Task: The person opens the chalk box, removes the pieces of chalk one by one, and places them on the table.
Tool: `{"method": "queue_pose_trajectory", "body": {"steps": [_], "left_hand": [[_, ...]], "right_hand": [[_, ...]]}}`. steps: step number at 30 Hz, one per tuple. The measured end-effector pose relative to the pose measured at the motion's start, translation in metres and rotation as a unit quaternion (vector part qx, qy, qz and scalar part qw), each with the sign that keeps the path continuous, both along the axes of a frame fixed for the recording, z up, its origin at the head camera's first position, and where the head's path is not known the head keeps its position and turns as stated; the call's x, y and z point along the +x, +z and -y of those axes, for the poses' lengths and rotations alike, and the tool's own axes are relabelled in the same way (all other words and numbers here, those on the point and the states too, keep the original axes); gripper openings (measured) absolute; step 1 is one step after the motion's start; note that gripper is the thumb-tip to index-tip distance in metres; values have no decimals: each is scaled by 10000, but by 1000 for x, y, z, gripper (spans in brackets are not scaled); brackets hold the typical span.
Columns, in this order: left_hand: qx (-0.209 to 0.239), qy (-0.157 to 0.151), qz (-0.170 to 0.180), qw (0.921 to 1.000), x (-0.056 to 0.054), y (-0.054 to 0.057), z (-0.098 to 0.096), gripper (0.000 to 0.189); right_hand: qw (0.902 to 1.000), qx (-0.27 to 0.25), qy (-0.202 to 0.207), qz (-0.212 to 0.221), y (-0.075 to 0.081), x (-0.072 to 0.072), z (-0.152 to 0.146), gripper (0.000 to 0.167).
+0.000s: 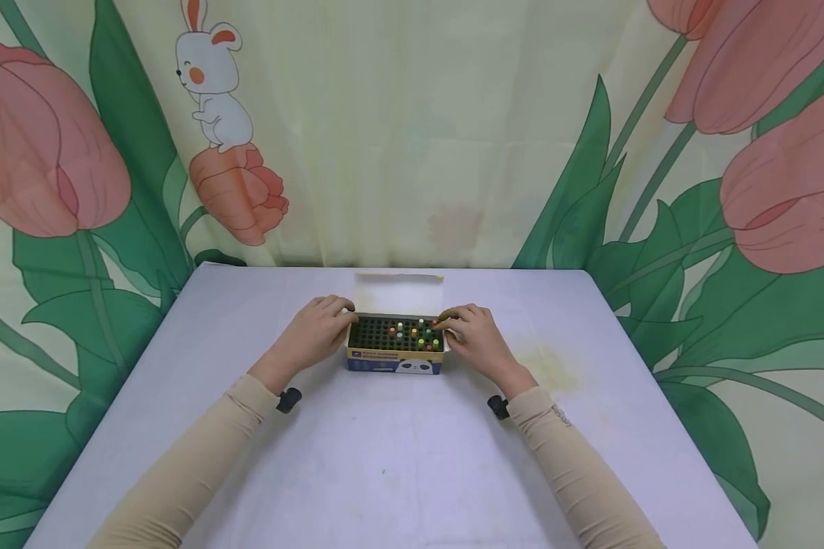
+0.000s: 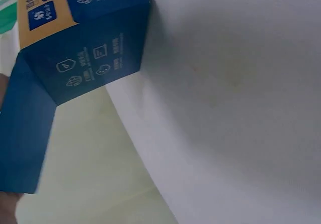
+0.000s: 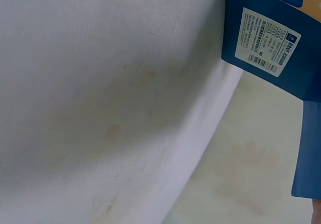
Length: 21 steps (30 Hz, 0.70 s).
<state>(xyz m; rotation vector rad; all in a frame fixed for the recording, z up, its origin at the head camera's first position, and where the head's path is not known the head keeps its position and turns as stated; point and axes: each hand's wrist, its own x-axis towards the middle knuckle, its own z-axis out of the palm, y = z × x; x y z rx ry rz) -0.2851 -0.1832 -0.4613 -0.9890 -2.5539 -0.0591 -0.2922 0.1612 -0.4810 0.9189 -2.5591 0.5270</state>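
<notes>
An oblong cardboard box (image 1: 393, 364), blue and tan with a panda face on its front, stands open on the table. Inside it a black holder (image 1: 371, 333) has rows of holes, and several coloured round-ended sticks (image 1: 414, 333) stand in its right half; their exact kind is too small to tell. At the box's left end, my left hand (image 1: 318, 329) grips the raised side flap (image 2: 27, 128) with curled fingers. My right hand (image 1: 478, 339) holds the opposite side flap (image 3: 308, 151), its fingertips over the right back corner. Both hands' fingers are mostly hidden in the wrist views.
The box's lid (image 1: 400, 293) lies opened back behind it. A white cloth covers the table (image 1: 398, 457), with a yellowish stain on the right. Close behind the table's far edge hangs a curtain (image 1: 412, 152) printed with tulips and a rabbit.
</notes>
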Motion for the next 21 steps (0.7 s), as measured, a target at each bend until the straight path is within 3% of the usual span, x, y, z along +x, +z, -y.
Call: {"method": "queue_pose_trajectory", "body": {"steps": [4, 7, 12, 21], "left_hand": [[-90, 323, 812, 9961, 2, -3, 0, 16], [178, 326, 1271, 9912, 3, -6, 0, 22], [617, 260, 1635, 9843, 0, -15, -2, 39], [464, 242, 1882, 9807, -6, -25, -12, 66]], "right_hand": [[9996, 11, 129, 269, 1, 0, 1, 21], [9992, 24, 157, 361, 1, 0, 2, 22], [9985, 86, 79, 529, 0, 1, 4, 19], [9958, 289, -55, 870, 1, 3, 5, 14]]}}
